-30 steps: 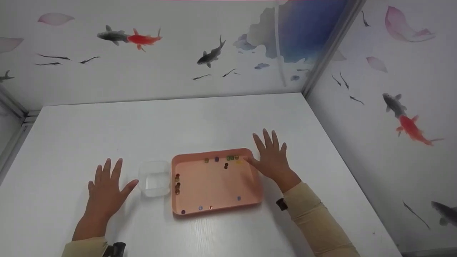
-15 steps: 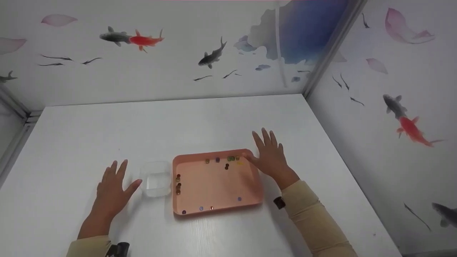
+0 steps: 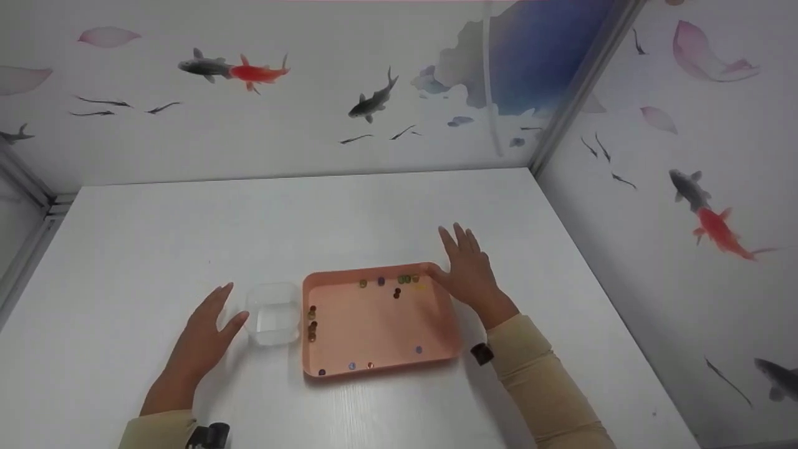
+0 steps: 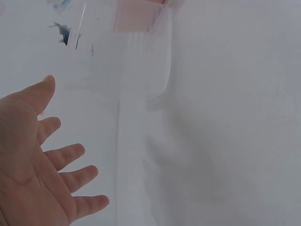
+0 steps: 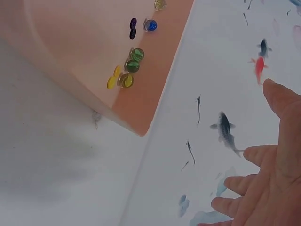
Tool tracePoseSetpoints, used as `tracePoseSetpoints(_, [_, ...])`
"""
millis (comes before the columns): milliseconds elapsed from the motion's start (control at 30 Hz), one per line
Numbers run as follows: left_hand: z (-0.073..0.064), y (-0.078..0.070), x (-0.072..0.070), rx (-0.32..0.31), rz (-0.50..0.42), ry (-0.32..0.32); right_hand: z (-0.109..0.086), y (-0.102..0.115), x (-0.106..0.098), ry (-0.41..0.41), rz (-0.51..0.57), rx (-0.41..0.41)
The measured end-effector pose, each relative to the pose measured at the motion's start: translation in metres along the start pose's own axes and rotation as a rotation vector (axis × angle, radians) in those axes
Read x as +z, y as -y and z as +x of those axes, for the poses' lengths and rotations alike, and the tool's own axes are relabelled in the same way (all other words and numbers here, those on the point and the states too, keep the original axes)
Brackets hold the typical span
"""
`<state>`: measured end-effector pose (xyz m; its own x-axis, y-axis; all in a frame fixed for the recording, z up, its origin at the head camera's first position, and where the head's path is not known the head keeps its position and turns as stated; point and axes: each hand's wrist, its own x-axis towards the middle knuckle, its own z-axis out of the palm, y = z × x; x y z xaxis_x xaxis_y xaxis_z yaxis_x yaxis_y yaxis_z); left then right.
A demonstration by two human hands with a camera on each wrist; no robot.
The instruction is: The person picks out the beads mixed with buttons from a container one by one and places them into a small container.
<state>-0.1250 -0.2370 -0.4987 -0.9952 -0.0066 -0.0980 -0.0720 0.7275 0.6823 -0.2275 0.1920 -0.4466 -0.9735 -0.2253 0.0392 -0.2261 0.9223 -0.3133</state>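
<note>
My left hand [image 3: 201,340] is beside a clear plastic box [image 3: 274,317], its thumb tip right at the box's left wall. Nothing is in its grasp; in the left wrist view its fingers [image 4: 77,180] are spread. The box abuts the left end of a shallow pink tray [image 3: 368,327]. Over the tray's far right corner, my right hand [image 3: 469,279] holds nothing, thumb overlapping the rim. Along the tray's far side the right wrist view shows green glass marbles [image 5: 132,65], a blue marble [image 5: 150,25], yellow flat beads [image 5: 111,83] and dark purple flat beads [image 5: 133,33].
More small brownish pieces [image 3: 312,329] line the tray's left wall, and bluish ones [image 3: 352,366] lie along its near side. The white table [image 3: 299,218] meets printed walls [image 3: 299,131] at the back and right. Dark wrist devices [image 3: 482,353] sit at both sleeves.
My left hand has moved right to the clear box and turned edge-on. The right hand has turned slightly, its fingers closer together. The box, tray and marbles keep their places.
</note>
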Motion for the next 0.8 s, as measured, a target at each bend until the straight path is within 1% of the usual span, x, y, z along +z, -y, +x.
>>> tracePoseSetpoints(167, [0.001,0.002,0.000,-0.009,-0.037,0.021,0.004,0.001,0.001,0.028,0.054,0.026])
tracePoseSetpoints(333, [0.002,0.002,-0.001,-0.016,-0.036,0.027,0.007,0.002,0.002,0.046,0.137,0.049])
tracePoseSetpoints(600, [0.003,0.005,0.001,-0.035,-0.052,0.058,0.008,0.005,0.002,0.059,0.283,0.063])
tracePoseSetpoints(800, [0.004,0.006,0.002,-0.027,-0.034,0.065,0.012,0.006,0.004,0.053,0.346,0.060])
